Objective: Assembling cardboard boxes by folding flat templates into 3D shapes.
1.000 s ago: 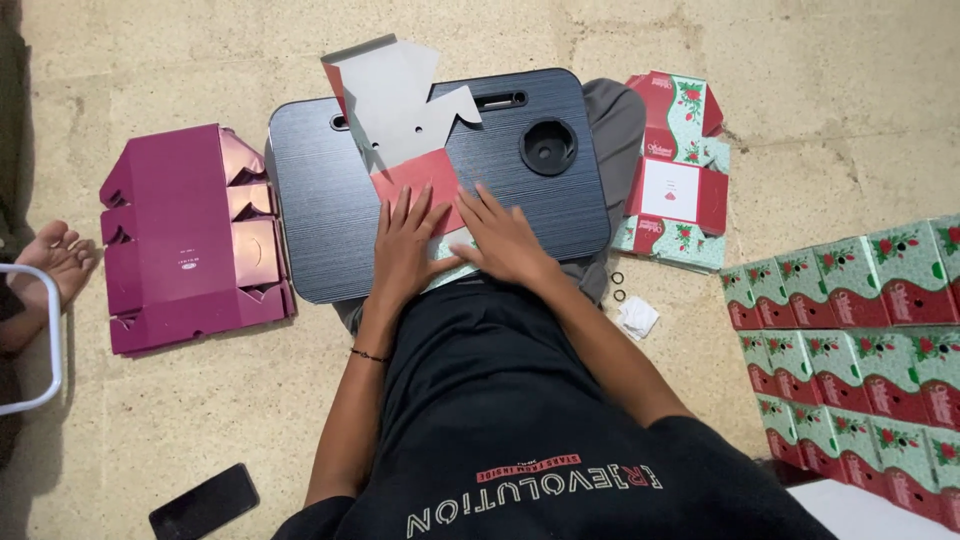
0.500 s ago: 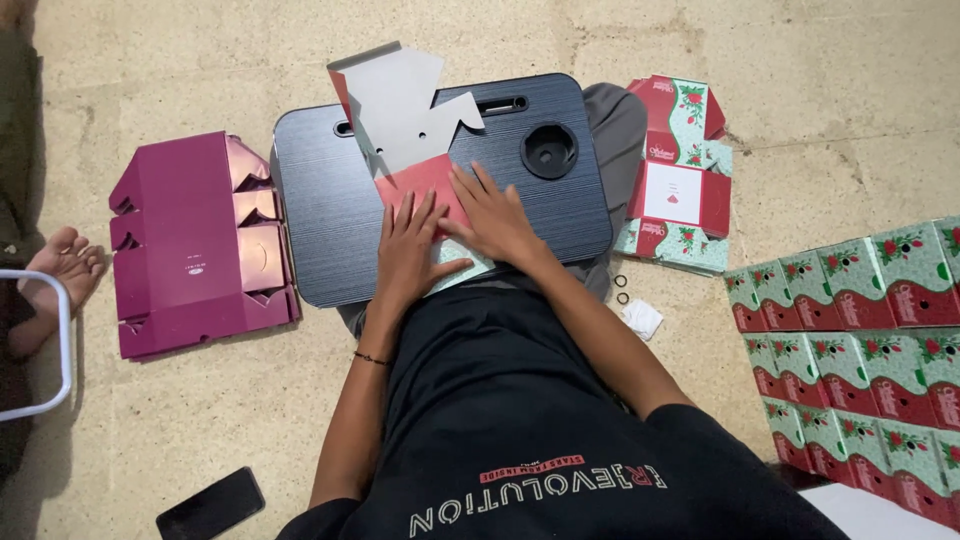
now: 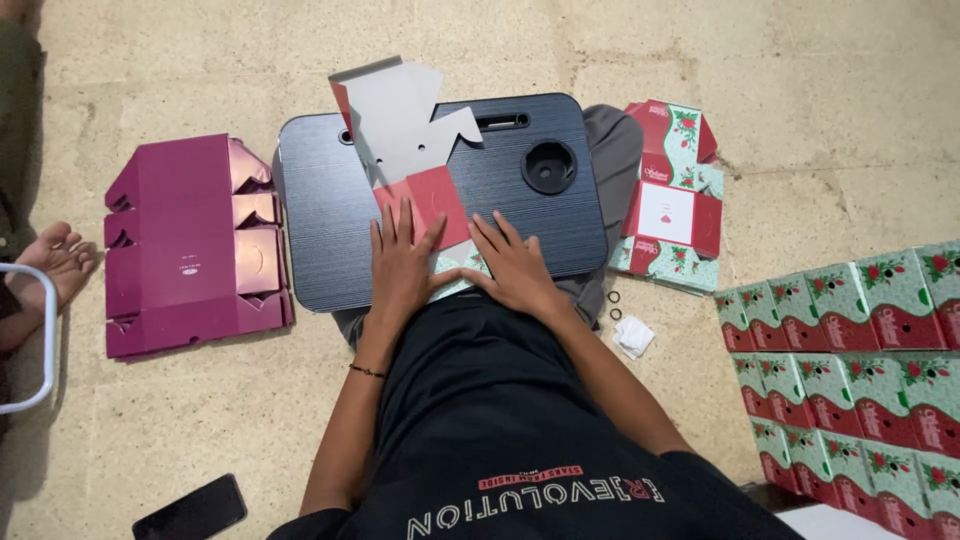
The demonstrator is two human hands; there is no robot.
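Sitting on the floor with a dark lap tray (image 3: 330, 210) across my legs as my bench, and a flat unfolded carton blank (image 3: 410, 150) lying on it. My left hand (image 3: 400, 262) is spread flat, fingers splayed, pressing down on the near end of the blank, right by the bench's near edge. My right hand (image 3: 515, 268) is flat too, fingers a bit closer together, pushing down just beside it on the patterned bit of the same blank. Neither hand is pinching anything, both are just palms-down on card.

The part that matters: the blank's long axis runs away from me, from under my hands at the near edge up toward the far-left corner of the bench, where the grey inside flaps stick out past the far edge. So the free end lies straight ahead and slightly left of both hands. Left hand sits more on the red panel and is nearer that free end; the right is off to the side, closer to the round cup hole (image 3: 549, 165).

Around me on the floor: a stack of magenta flat blanks (image 3: 185, 245) off the bench's left edge, another red-and-green blank (image 3: 668, 205) off the right edge, rows of finished boxes (image 3: 850, 350) further right, a phone (image 3: 190, 508) by my left elbow.
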